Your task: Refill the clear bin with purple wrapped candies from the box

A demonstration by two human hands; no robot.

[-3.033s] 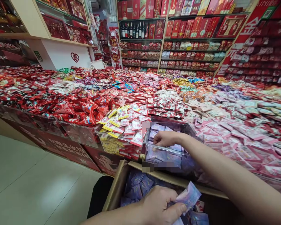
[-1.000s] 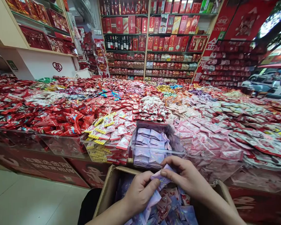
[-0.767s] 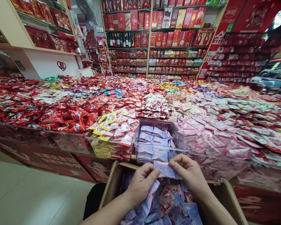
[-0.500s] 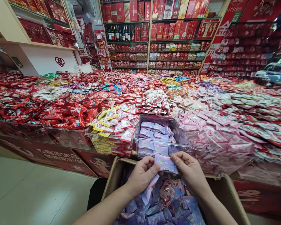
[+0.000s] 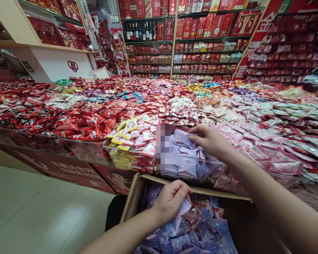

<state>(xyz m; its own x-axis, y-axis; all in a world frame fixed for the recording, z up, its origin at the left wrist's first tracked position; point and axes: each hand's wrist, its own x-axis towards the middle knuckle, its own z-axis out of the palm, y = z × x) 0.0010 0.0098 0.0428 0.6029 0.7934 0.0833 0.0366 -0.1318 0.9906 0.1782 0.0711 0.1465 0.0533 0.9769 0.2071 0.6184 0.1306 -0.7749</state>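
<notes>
My right hand (image 5: 209, 141) pinches a purple packet (image 5: 184, 138) over the back of a clear plastic bin (image 5: 201, 169) that holds rows of similar packets. Lower down, my left hand (image 5: 172, 199) is closed around another purple packet (image 5: 184, 208), part of which sticks out below the fingers. It hovers above an open cardboard box (image 5: 134, 192) filled with purple packets and a few red and pink ones. A blurred patch of squares hides the bin's left part.
Yellow and red packets (image 5: 127, 132) fill the bin at the left, pink packets (image 5: 267, 151) the one at the right. Red packets (image 5: 87, 127) are heaped farther left. Shelves (image 5: 173, 42) with boxes and bottles stand behind.
My right hand has moved up and forward from the box to the bin with a purple packet. My left hand has let go of that packet and sits slightly lower and to the right.
</notes>
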